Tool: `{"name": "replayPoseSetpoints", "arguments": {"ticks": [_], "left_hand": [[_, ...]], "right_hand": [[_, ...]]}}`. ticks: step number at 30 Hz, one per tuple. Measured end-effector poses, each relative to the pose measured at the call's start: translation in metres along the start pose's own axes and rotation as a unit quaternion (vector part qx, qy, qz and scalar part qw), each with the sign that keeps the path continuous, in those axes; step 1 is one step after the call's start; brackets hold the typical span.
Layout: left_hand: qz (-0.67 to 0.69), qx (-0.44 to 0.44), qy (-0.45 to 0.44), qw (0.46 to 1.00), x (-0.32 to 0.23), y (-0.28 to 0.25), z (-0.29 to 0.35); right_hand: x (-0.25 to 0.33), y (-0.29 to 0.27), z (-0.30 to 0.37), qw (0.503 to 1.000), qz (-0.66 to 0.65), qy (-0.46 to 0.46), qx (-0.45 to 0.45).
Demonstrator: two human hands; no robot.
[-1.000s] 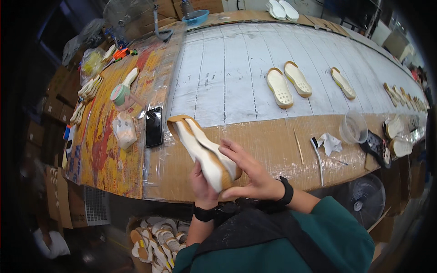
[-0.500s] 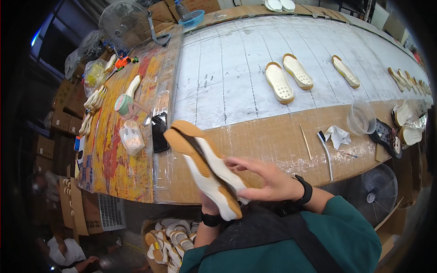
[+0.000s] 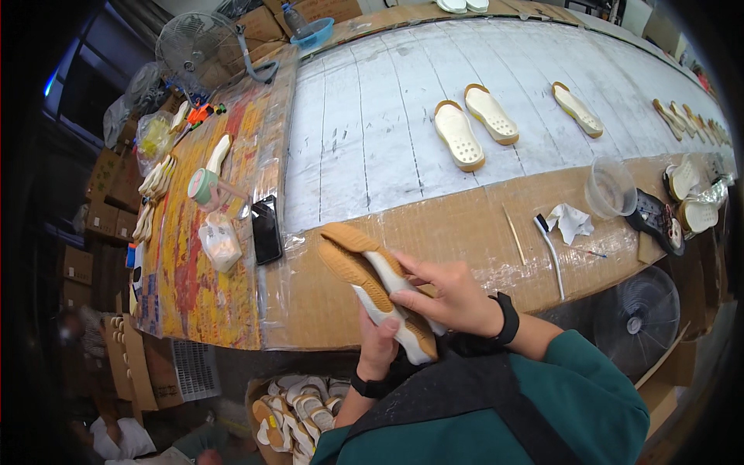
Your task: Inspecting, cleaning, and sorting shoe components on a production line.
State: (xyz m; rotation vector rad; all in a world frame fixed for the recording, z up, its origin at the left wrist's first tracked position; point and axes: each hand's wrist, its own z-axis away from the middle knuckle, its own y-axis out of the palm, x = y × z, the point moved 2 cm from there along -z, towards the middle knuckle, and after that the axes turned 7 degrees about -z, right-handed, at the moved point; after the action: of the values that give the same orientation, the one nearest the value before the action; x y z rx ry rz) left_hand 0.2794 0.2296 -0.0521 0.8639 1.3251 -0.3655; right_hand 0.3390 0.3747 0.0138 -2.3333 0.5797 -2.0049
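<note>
Two tan-and-white shoe soles are held side by side above the near edge of the cardboard-covered table, their tan ends pointing away to the upper left. My left hand (image 3: 378,341) is closed round the lower part of the left shoe sole (image 3: 350,270), its thumb on the sole's edge. Gripped between thumb and fingers of my right hand (image 3: 453,298) is the right shoe sole (image 3: 358,240). A dark gap separates the two soles. Their lower ends are partly covered by my hands.
Three finished-looking soles (image 3: 459,136) lie on the white lined surface (image 3: 341,139). A phone (image 3: 266,230), toothbrush (image 3: 552,256), thin stick (image 3: 514,234), crumpled tissue (image 3: 571,223) and clear tub (image 3: 611,188) lie around. Below sits a box of soles (image 3: 298,411); a fan (image 3: 635,322) stands lower right.
Both soles have shifted right and tilted in my hands, showing more of the tan underside. My left thumb now shows on the left sole. My right hand has closed on the right sole.
</note>
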Motion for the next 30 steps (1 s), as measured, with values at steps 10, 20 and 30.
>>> {"name": "replayPoseSetpoints", "arguments": {"ticks": [10, 20, 30], "left_hand": [[0.128, 0.038, 0.03, 0.991, -0.025, -0.004, -0.016], [0.221, -0.035, -0.085, 0.971, -0.015, -0.009, -0.003], [0.04, -0.107, -0.004, 0.993, -0.025, 0.01, -0.012]], "right_hand": [[-0.011, -0.003, 0.011, 0.98, -0.198, -0.004, 0.001], [-0.029, 0.002, 0.019, 0.937, -0.333, 0.086, 0.053], [-0.026, 0.005, 0.023, 0.945, -0.3, 0.096, 0.089]]}}
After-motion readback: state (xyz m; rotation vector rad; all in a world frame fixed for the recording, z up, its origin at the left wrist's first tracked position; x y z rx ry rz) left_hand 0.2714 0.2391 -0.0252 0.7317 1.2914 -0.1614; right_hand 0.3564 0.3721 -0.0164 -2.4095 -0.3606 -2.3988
